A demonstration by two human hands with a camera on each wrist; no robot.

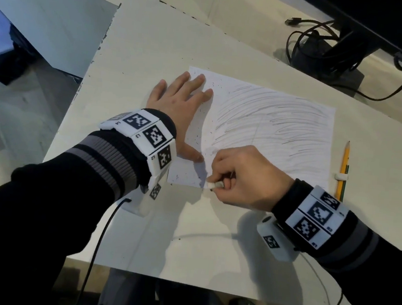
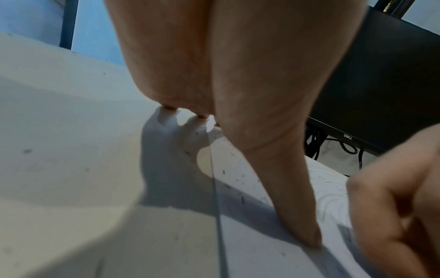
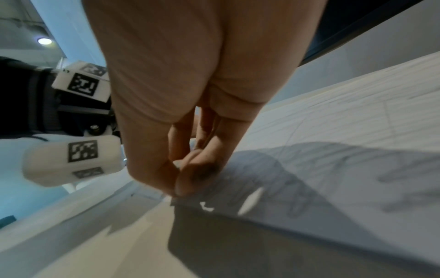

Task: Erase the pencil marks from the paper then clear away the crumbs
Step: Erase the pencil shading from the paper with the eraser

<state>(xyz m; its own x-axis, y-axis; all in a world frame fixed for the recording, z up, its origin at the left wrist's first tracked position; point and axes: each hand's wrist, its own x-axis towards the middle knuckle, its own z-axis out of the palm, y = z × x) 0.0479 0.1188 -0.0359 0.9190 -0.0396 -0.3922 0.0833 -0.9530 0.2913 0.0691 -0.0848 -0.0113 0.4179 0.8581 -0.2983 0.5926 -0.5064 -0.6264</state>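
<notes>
White desk (image 1: pixel 142 57), chipped along far edge, carries a paper sheet (image 1: pixel 281 135) w/ pencil scribble & dark crumbs (image 1: pixel 197 137) on its left part. Yellow pencil (image 1: pixel 343 169) lies just right of the sheet; monitor stand (image 1: pixel 324 63) & black cables (image 1: pixel 302 39) sit at far right.

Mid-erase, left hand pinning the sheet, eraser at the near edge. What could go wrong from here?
1. The right hand rubs the eraser at the paper's near edge; a stroke off the edge could crease or tear it.
2. Only the left hand pins the left side; the right side lies free and may buckle.
3. Crumbs lie beside that hand and could smear graphite.
</notes>
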